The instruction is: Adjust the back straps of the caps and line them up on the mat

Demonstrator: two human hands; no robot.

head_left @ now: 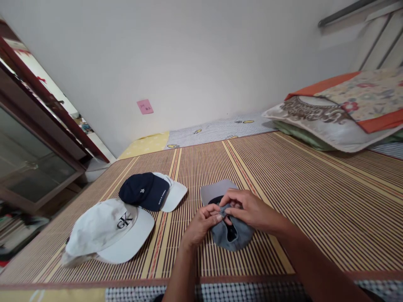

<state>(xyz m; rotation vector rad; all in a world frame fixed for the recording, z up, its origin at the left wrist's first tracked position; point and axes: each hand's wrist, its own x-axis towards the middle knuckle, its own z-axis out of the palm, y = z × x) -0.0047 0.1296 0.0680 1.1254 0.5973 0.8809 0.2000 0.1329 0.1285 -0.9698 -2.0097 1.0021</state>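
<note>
Plain pale wall across the top, striped slatted mat over the bed below, pillow at the upper right. Gray cap is lower centre of the frame, brim pointing away, rear opening toward the camera; can't tell if it fully rests on the mat. Left hand: thumb and index together, pinching the strap above the opening. Right hand: thumb and fingers closed on the same strap from the other side; fingertip detail too small to read. Left of centre: navy cap partly over a small white cap, big white cap nearer the camera. Strap handling looks like the current step. Best done with one pinch anchoring, the other feeding gently, strap flat and untwisted, crown uncrushed.
</note>
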